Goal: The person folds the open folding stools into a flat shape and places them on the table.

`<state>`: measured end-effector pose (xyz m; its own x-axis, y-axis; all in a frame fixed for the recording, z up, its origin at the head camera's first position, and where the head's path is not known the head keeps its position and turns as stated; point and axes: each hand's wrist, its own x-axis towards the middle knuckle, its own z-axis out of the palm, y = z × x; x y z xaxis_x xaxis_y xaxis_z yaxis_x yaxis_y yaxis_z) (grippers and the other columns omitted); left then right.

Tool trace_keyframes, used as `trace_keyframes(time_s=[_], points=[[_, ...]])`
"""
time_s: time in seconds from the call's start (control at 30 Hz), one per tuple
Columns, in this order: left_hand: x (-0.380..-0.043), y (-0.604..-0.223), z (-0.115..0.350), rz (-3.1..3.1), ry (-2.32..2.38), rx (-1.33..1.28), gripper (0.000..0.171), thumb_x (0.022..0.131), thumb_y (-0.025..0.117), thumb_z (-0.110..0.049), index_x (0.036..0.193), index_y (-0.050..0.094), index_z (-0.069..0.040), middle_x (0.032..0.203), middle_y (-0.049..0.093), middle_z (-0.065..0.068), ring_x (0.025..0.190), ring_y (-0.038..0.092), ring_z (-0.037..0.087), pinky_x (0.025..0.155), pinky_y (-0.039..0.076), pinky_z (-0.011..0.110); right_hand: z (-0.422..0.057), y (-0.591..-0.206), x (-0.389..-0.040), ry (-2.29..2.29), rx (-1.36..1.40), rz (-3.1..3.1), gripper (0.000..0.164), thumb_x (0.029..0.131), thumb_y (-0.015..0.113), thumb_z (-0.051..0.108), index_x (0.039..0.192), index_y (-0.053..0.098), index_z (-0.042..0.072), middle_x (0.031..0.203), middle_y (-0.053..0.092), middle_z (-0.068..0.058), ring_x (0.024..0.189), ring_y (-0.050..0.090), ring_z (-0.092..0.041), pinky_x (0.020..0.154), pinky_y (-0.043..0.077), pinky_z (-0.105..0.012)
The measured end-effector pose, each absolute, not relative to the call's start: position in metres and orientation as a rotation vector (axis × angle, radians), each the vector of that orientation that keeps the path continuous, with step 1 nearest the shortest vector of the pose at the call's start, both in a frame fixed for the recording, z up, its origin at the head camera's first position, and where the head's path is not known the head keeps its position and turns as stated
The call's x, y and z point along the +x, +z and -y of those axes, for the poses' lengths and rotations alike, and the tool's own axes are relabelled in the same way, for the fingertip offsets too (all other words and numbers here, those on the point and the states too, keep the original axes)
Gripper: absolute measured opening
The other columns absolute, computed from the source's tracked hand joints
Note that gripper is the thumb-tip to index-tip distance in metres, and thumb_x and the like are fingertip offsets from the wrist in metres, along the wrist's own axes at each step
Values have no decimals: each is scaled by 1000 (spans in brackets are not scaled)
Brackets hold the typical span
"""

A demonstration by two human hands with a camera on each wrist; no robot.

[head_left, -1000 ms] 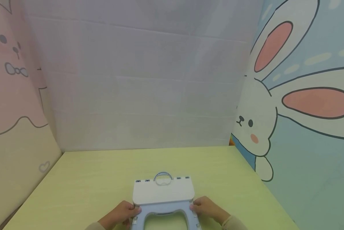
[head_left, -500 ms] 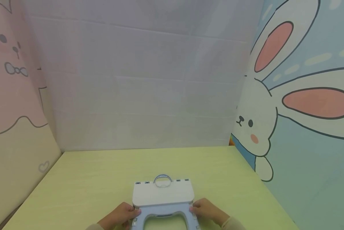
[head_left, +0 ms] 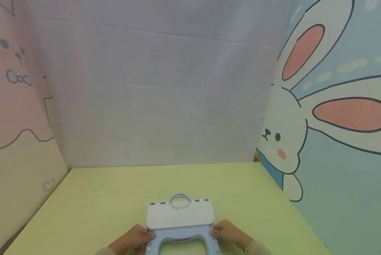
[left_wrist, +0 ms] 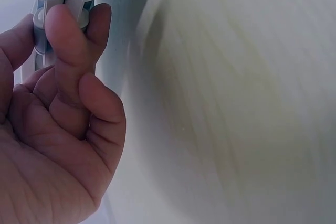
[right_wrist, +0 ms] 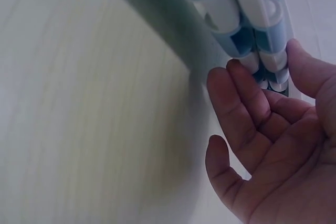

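A folding stool (head_left: 181, 215), folded flat, has a white seat panel and pale blue legs (head_left: 180, 232), plus a small carrying handle (head_left: 179, 195) at its far edge. My left hand (head_left: 135, 236) grips its left side, thumb on top and fingers curled underneath. On the opposite side, my right hand (head_left: 227, 232) holds the edge the same way. In the left wrist view, the fingertips of my left hand (left_wrist: 68, 103) press against the hinged side edge. The right wrist view shows layered blue and white hinge parts (right_wrist: 247, 30) between thumb and fingers. The near end of the stool is cut off by the frame.
A pale yellow table (head_left: 114, 191) lies below the stool. A white sheet (head_left: 158, 106) hangs at the back. A pink and cream panel (head_left: 15, 117) stands to the left, a blue panel with a rabbit drawing (head_left: 346, 184) to the right.
The stool's far edge and handle have sunk slightly toward me, mostly in the first half second. Both hands keep their hold with hardly any movement.
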<state>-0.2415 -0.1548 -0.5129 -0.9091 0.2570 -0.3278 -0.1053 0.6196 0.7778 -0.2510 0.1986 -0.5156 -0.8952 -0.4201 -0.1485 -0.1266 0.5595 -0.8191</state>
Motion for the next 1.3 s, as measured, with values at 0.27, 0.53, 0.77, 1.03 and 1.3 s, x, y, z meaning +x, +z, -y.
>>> trace_keyframes(time_s=[0.27, 0.53, 0.77, 1.03, 1.3], points=[[-242, -515, 156, -2425, 1222, 164, 30, 94, 60, -26, 75, 66, -4, 58, 52, -4, 48, 48, 7, 51, 37, 19, -198, -516, -251, -1265, -466, -2469, 24, 91, 63, 15, 72, 62, 1, 61, 46, 5, 59, 41, -12, 56, 34, -24], [-241, -516, 158, -2412, 1219, 157, 32, 95, 60, -27, 75, 65, -3, 57, 49, -4, 52, 46, 9, 53, 38, 20, -197, -520, -252, -1272, -482, -2461, 26, 91, 63, 16, 70, 61, 1, 60, 44, 5, 57, 39, -11, 54, 32, -23], [-241, -516, 158, -2391, 1253, 213, 32, 95, 59, -26, 74, 65, -3, 56, 51, -5, 47, 47, 6, 49, 36, 17, -197, -518, -252, -1270, -485, -2455, 28, 92, 62, 15, 68, 59, 1, 59, 43, 6, 54, 38, -9, 52, 31, -22], [-239, -515, 156, -2375, 1228, 122, 32, 95, 59, -26, 77, 68, -2, 55, 43, -5, 52, 43, 9, 53, 36, 20, -196, -520, -250, -1270, -476, -2433, 29, 92, 62, 15, 66, 58, 1, 57, 42, 6, 53, 37, -9, 51, 30, -22], [-240, -518, 157, -2373, 1227, 105, 31, 95, 59, -27, 76, 67, -3, 54, 40, -5, 52, 40, 9, 53, 34, 20, -195, -521, -250, -1262, -483, -2438, 30, 92, 61, 15, 65, 56, 4, 57, 41, 6, 54, 36, -9, 51, 30, -22]])
